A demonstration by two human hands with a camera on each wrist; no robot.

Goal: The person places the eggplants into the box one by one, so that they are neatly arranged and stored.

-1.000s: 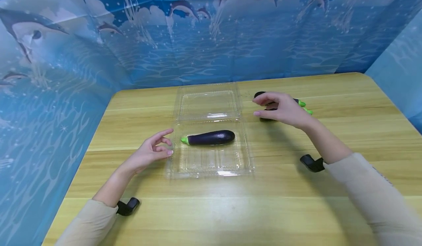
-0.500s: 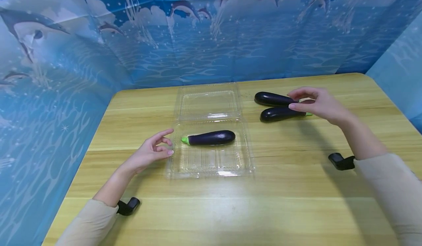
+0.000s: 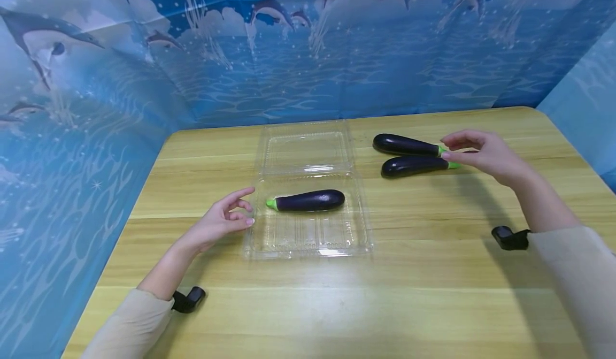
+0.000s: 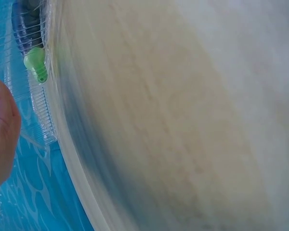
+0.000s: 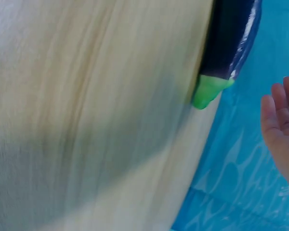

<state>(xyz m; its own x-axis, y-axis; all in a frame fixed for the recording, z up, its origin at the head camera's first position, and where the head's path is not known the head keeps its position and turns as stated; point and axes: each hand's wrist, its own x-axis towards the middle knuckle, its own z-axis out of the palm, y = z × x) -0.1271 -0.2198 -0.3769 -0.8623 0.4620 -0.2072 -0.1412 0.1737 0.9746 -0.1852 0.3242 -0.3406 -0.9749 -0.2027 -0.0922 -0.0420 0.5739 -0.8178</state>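
Note:
A dark purple eggplant (image 3: 310, 200) with a green stem lies in the bottom half of a clear plastic clamshell box (image 3: 308, 236), whose lid (image 3: 305, 147) is folded back flat. My left hand (image 3: 223, 218) is at the box's left edge, fingers loosely bent, nothing held; whether it touches the rim I cannot tell. Two more eggplants lie side by side at the back right, an upper eggplant (image 3: 404, 144) and a lower eggplant (image 3: 414, 166). Over their green stem ends hovers my right hand (image 3: 491, 155), thumb and fingers apart, holding nothing. The right wrist view shows one eggplant's stem end (image 5: 211, 90) apart from the fingers.
The wooden table (image 3: 308, 305) runs to a blue cloth backdrop (image 3: 308, 81) printed with dolphins, which also rises along both sides. A black wrist mount (image 3: 189, 299) sits under the left sleeve and another black mount (image 3: 510, 238) under the right.
My right hand has moved right, from over the eggplants' thick ends to their stem ends, uncovering both. My left hand and the eggplant in the box have stayed put.

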